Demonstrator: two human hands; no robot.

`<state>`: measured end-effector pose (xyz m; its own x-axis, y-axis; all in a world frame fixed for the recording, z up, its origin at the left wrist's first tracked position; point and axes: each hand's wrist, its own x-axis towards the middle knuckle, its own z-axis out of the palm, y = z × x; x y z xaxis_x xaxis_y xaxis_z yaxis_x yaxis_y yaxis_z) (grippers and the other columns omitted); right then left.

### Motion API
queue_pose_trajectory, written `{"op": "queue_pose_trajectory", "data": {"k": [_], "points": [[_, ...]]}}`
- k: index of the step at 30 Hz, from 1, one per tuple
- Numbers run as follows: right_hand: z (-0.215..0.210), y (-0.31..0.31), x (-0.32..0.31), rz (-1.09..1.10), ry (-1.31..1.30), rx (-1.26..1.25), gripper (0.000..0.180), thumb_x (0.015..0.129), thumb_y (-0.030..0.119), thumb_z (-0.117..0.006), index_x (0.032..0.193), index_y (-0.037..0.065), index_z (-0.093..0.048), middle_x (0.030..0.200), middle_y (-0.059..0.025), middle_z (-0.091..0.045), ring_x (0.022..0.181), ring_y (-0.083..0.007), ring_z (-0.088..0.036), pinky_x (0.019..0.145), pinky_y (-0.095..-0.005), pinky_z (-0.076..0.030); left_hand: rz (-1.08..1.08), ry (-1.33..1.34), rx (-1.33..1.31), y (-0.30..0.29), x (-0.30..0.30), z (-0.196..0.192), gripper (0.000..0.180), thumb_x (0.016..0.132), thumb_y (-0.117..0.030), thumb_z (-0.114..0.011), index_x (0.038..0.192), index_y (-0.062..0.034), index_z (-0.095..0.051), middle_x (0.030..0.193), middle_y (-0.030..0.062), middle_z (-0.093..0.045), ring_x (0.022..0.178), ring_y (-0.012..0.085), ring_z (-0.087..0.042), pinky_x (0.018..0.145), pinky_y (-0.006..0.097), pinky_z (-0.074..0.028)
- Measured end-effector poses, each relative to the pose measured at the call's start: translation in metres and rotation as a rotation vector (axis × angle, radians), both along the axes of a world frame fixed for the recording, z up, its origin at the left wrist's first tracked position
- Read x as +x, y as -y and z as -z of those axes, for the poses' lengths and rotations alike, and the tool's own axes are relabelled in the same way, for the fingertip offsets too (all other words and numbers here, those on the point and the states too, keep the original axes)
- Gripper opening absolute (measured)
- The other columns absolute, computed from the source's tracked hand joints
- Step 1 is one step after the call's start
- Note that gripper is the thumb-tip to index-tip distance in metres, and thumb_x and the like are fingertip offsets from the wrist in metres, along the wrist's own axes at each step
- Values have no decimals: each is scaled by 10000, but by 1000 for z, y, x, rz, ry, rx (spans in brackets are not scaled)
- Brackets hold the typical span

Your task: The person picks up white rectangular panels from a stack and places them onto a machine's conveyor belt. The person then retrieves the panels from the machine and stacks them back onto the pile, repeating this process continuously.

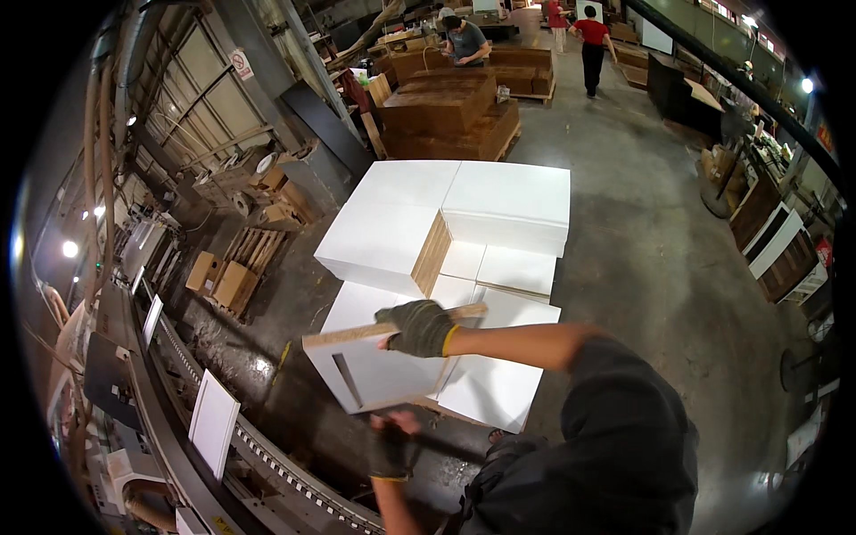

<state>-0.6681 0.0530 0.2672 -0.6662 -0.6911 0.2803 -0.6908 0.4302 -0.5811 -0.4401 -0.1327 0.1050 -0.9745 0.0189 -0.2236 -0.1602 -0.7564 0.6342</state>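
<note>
The left hand (392, 448), in a dark glove with a yellow cuff, grips the near lower edge of a white panel (374, 370), its fingers closed around that edge. The right hand (419, 327), gloved the same way, clamps the panel's raw brown top edge, fingers curled over it. The panel is held up in the air, tilted, with a narrow slot cut in its white face left of the middle. The person's dark sleeve (615, 419) fills the space to the right of the panel.

Just left of the panel and below it runs a roller conveyor (267, 464), and a smaller white board (214, 423) lies on it, well apart from the panel. Directly behind the panel, almost touching it in the view, stands a stack of white panels (446, 232) on the concrete floor (642, 250); its parts rise to different heights and brown raw edges show between them. Left of the stack sit cardboard boxes (223, 281) beside a wooden pallet (257, 248).

Beyond the stack lie piles of brown boards (450, 111). A person in a grey shirt (465, 40) bends over them, and a person in a red shirt (590, 49) stands further right of the piles.
</note>
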Motion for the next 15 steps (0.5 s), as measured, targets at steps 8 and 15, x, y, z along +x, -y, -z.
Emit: {"op": "queue_pose_trajectory", "data": {"k": [8,15], "points": [[-42,-88,53,224,476,-383,587,890,475,-739,1091,-67,-634,836,-105,-664,731,-160,-628,678,-325,-520,-257,-122,623,-70,114,125,821,750,-731,-636,1170,-34,-532,1293,167,-510,1237,374,-473,1089,514,-369],[63,-54,109,480,452,-492,408,931,384,-687,997,-16,-646,751,-70,-623,714,-159,-588,680,-354,-482,-901,-134,596,-23,180,50,842,902,-620,-534,1525,-83,-352,1562,165,-372,1426,381,-349,1182,563,-290]]}}
